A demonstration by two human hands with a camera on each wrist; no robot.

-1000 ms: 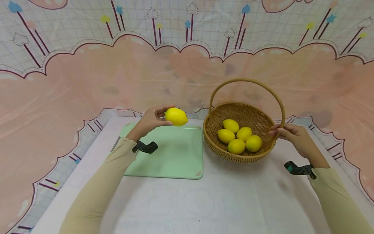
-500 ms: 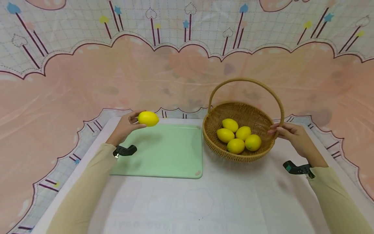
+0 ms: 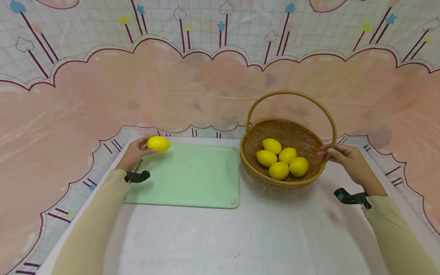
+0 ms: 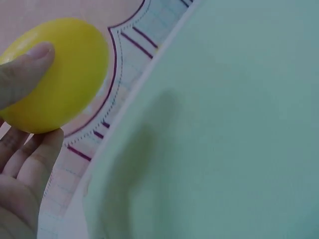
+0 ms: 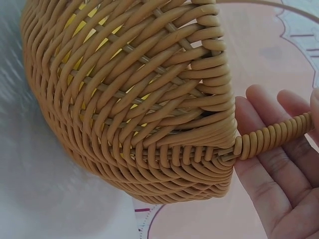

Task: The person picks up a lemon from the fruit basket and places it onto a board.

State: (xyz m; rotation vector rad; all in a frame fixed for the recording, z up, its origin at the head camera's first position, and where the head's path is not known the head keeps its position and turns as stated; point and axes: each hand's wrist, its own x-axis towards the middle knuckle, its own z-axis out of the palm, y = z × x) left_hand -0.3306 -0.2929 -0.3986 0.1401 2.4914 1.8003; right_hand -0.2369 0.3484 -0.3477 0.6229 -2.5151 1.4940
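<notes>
My left hand (image 3: 133, 153) pinches a yellow lemon (image 3: 158, 144) between thumb and fingers. It holds the lemon over the far left corner of a pale green cutting board (image 3: 192, 175). In the left wrist view the thumb lies across the lemon (image 4: 75, 74), with the fingertips under its lower side. My right hand (image 3: 347, 162) grips the wicker basket (image 3: 285, 186) at the right foot of its handle. The right wrist view has the fingers (image 5: 271, 184) behind the wrapped handle (image 5: 274, 138), the thumb at the frame's edge. Several lemons (image 3: 279, 171) lie inside the basket.
Under everything is a white table (image 3: 192, 240). A pink cloth (image 3: 154, 95) with printed candles and stars hangs behind it and shows along both sides. The basket's tall handle (image 3: 292, 92) arches above its bowl, just right of the board.
The left hand has carried the lemon left across the board and slightly down, to its far left corner. The right hand and basket have stayed in place.
</notes>
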